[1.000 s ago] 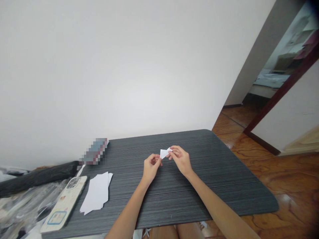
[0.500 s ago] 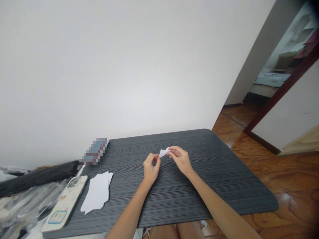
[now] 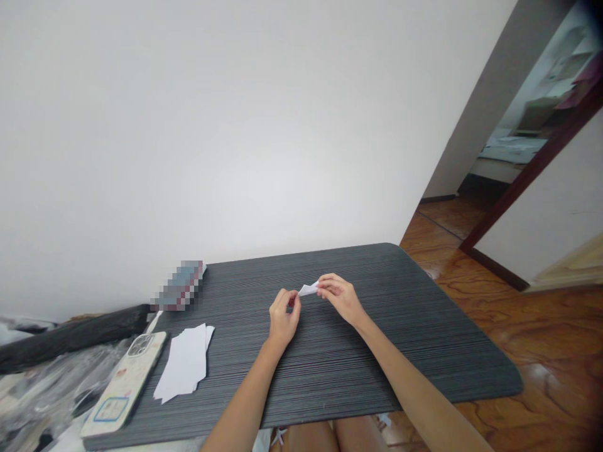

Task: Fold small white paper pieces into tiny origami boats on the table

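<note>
A small piece of folded white paper [image 3: 308,289] is stretched between my two hands, just over the dark tabletop [image 3: 348,370]. My left hand [image 3: 284,314] pinches its left end between thumb and fingers. The right end sits in the fingertips of my right hand [image 3: 343,299], which bends in from the right. My fingers cover both ends of the paper. To the left of my hands lies a loose stack of white paper sheets [image 3: 184,363].
A phone in a pale decorated case [image 3: 125,386] lies at the table's left edge. Behind it stands a blurred-out box-like object [image 3: 181,285]. Clear plastic bags and a long black roll [image 3: 75,336] lie left of the table. A white wall [image 3: 264,125] rises behind.
Both hands have shifted very slightly, still pinching the folded paper. The paper looks flatter and its right tip no longer sticks up above my fingers.
</note>
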{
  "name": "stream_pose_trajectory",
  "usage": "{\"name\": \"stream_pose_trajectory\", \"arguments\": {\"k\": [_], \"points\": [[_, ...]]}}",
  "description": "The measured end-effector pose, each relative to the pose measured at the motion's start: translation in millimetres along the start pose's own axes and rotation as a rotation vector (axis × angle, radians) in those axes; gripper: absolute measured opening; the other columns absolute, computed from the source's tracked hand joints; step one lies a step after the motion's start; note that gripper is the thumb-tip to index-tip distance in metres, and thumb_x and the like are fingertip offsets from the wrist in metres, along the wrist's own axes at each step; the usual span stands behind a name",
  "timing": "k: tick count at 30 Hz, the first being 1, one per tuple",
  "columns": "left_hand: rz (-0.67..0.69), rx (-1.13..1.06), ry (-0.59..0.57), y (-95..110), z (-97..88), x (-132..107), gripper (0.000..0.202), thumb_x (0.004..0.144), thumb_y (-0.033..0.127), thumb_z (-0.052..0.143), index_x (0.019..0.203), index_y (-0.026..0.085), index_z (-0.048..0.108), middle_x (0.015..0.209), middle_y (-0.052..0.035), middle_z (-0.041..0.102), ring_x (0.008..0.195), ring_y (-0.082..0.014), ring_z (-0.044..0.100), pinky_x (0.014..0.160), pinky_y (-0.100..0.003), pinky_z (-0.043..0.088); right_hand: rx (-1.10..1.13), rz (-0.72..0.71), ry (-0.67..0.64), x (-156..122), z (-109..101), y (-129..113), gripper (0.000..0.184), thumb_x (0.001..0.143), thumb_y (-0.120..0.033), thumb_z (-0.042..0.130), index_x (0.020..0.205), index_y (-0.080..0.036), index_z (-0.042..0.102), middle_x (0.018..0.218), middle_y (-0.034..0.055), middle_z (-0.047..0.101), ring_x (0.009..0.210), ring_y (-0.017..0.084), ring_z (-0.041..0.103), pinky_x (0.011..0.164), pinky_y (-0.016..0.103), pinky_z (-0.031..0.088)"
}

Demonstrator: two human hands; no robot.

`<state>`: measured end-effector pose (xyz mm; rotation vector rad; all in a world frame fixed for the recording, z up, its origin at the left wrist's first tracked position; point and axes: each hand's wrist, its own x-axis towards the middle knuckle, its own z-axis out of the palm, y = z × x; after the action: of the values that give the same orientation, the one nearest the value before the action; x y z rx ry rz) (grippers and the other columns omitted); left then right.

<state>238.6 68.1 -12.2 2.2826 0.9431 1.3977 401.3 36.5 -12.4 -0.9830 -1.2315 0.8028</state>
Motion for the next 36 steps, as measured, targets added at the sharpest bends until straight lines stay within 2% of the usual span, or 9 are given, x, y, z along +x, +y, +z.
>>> {"name": "stream_pose_trajectory", "arguments": {"k": [7,13,18,22,26,29,33,36], "points": [[-0.005,-0.011,-0.015,-0.9,0.2,0.3,0.011,0.078,0.014,0.045,0.075,0.015,0.055,0.061,0.0008,0.046,0.057,-0.0099,0.045,0.057,-0.022,0.039,-0.077,0.018,-0.058,1.1,-2.3,-2.8,0.013,0.073,-0.028,0.057,0.072,-0.017,0.063,0.093,0.0047,0.047,0.059,0.008,0.052,0.052,0.025,0.046],[-0.096,-0.068,-0.053,-0.9,1.5,0.5,0.011,0.077,0.017,0.046,0.073,0.015,0.056,0.062,0.0005,0.049,0.056,-0.0095,0.047,0.057,-0.021,0.04,-0.131,-0.038,0.016,-0.8,0.5,-2.3,0.011,0.071,-0.026,0.059,0.078,-0.018,0.057,0.095,0.0049,0.048,0.066,0.01,0.055,0.057,0.024,0.047],[-0.156,-0.121,-0.043,0.0,2.5,-0.1,0.013,0.077,0.02,0.047,0.072,0.015,0.057,0.062,0.0005,0.052,0.055,-0.0094,0.049,0.056,-0.021,0.042,0.11,0.145,0.069,0.2,5.7,-1.4,0.038,0.067,-0.029,0.062,0.096,-0.022,0.04,0.076,-0.0011,0.055,0.044,0.009,0.054,0.037,0.02,0.039],[-0.172,-0.123,-0.011,-1.5,3.3,-1.6,0.013,0.078,0.021,0.047,0.076,0.015,0.059,0.064,-0.0009,0.054,0.056,-0.01,0.051,0.055,-0.022,0.044,0.28,0.248,0.103,-0.2,10.3,-4.2,0.033,0.066,-0.032,0.064,0.087,-0.019,0.044,0.075,0.0004,0.059,0.045,0.01,0.057,0.04,0.02,0.04],[-0.097,-0.112,0.02,-3.6,4.6,-3.2,0.014,0.079,0.02,0.045,0.078,0.015,0.059,0.077,-0.0045,0.058,0.055,-0.009,0.053,0.053,-0.022,0.046,0.402,0.357,0.081,-2.5,13.7,-7.0,0.026,0.064,-0.033,0.066,0.077,-0.014,0.053,0.068,0.003,0.061,0.053,0.011,0.058,0.05,0.023,0.044],[-0.033,-0.102,-0.003,-5.0,5.4,-4.3,0.015,0.08,0.017,0.043,0.081,0.015,0.058,0.081,-0.0054,0.057,0.061,-0.0097,0.057,0.058,-0.023,0.049,0.473,0.38,0.078,-2.9,13.2,-7.6,0.023,0.062,-0.03,0.068,0.075,-0.013,0.057,0.068,0.003,0.062,0.058,0.011,0.058,0.057,0.023,0.045],[0.045,-0.017,-0.033,-8.1,6.1,-5.7,0.015,0.08,0.013,0.043,0.085,0.016,0.058,0.083,-0.006,0.058,0.077,-0.0132,0.057,0.07,-0.026,0.049,0.523,0.403,0.045,-1.7,8.9,-6.3,0.02,0.063,-0.027,0.068,0.074,-0.013,0.058,0.065,0.0016,0.061,0.053,0.008,0.055,0.05,0.02,0.041],[0.107,0.041,-0.021,-10.7,6.3,-6.7,0.017,0.08,0.011,0.043,0.088,0.016,0.057,0.085,-0.0062,0.058,0.08,-0.0134,0.057,0.073,-0.026,0.049,0.519,0.443,0.024,-0.7,5.2,-5.1,0.019,0.062,-0.025,0.068,0.073,-0.013,0.057,0.062,0.0012,0.061,0.049,0.007,0.053,0.044,0.018,0.036]]}}
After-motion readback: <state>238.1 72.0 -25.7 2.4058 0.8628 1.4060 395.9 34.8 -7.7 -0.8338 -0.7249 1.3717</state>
